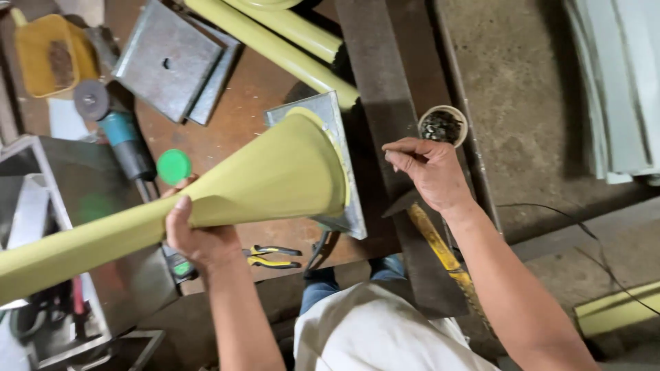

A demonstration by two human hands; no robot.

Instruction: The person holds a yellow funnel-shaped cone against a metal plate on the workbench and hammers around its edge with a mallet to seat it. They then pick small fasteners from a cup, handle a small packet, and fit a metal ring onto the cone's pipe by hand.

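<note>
The left hand [199, 237] is wrapping its fingers around one yellow tapered pole [206, 196], lying across the workbench [234, 117] with its square base plate [340, 165] partly hidden. Two more yellow tubes [289, 48] are running off-frame. The right hand [430, 172] is curling its fingers together, pinching something unclear, near one small cup of screws [443, 126].

Between my right hand [430, 172] and the small cup of screws [443, 126] the dark steel beam [385, 103] lies bare. Leftward the yellow cone [275, 178] and its square base plate [342, 165] block my way.
</note>
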